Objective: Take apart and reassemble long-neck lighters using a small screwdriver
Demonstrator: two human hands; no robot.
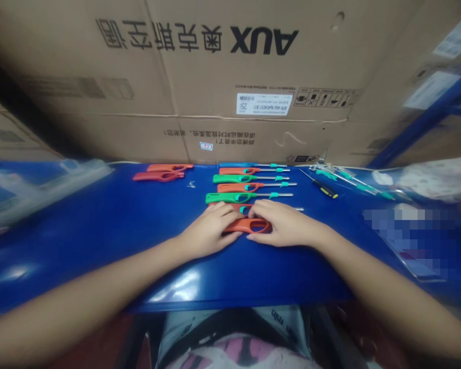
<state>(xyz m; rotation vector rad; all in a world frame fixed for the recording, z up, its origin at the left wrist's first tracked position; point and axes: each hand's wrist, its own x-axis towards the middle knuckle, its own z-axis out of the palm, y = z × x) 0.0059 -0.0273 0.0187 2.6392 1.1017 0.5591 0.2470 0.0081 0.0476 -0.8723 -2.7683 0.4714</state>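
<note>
An orange lighter handle (pixel 249 225) lies level just above or on the blue table, gripped at both ends. My left hand (pixel 211 230) is closed on its left end, and my right hand (pixel 280 223) holds the looped right end. Right behind my fingers lies a red long-necked lighter (pixel 236 207), partly covered by them. Beyond it several more lie in a row: a green lighter (pixel 230 197), an orange lighter (pixel 238 187), another green lighter (pixel 234 178) and others. Their metal rods with teal pieces point right.
Red and orange handles (pixel 159 176) lie at the back left, near small pale screws (pixel 191 184). A black-and-yellow screwdriver (pixel 325 189) and loose metal rods (pixel 353 179) lie at the back right. A large cardboard box (pixel 200 82) stands behind the blue table (pixel 253 277). Clear plastic (pixel 49 184) is at left.
</note>
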